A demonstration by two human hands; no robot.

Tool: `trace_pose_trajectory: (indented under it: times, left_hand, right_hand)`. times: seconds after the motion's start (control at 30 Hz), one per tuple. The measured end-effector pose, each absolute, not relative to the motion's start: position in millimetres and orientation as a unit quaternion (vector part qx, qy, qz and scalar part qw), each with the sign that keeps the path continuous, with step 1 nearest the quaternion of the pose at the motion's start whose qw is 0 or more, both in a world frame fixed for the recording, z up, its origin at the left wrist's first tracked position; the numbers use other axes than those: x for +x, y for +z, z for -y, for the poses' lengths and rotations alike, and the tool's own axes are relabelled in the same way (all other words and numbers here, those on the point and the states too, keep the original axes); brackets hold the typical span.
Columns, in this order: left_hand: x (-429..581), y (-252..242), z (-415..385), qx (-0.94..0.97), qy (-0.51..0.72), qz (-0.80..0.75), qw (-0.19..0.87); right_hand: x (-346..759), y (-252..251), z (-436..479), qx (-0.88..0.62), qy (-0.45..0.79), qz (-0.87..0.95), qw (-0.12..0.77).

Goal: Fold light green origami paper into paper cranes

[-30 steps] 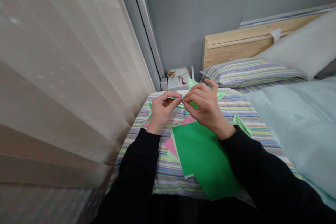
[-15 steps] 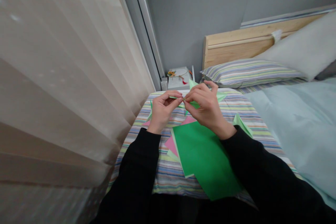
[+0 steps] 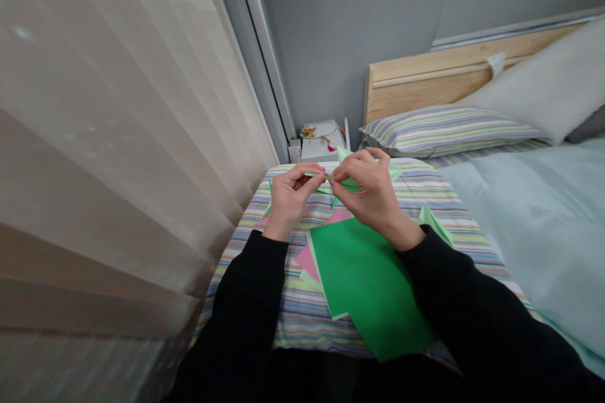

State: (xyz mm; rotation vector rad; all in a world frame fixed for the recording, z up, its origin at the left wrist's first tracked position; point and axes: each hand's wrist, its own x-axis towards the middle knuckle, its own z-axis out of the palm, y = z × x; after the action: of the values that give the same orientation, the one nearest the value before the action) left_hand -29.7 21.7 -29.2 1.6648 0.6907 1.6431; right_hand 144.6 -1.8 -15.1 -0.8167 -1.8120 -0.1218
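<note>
Black sleeves (image 3: 241, 315) angled inward from the lower frame, wrists raised. The left hand (image 3: 290, 200) and right hand (image 3: 373, 196) held a folded pale-green paper (image 3: 350, 185) in a narrow fingertip pinch at centre, above a green sheet (image 3: 363, 283) and pink paper (image 3: 306, 262) on a striped bedcover (image 3: 302, 321); a striped pillow (image 3: 449, 132) lay upper right.

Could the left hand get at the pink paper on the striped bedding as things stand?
Probably yes. The left hand is close above the pink paper, and its exposed corner lies free beside the overlapping dark green sheet. The hand would first need to release the light green folded paper.
</note>
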Motion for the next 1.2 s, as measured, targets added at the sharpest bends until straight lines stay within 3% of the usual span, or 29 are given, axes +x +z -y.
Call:
trace_pose_trajectory:
  times: [0.73, 1.2]
  left_hand:
    - [-27.0, -25.3, -16.0, 0.615, 0.632, -0.3, 0.364]
    - [-31.1, -27.2, -17.7, 0.649, 0.609, -0.315, 0.329]
  right_hand:
    - [145.3, -9.9, -0.8, -0.34, 0.182, 0.71, 0.589]
    - [152.6, -9.3, -1.6, -0.383, 0.091, 0.762, 0.514]
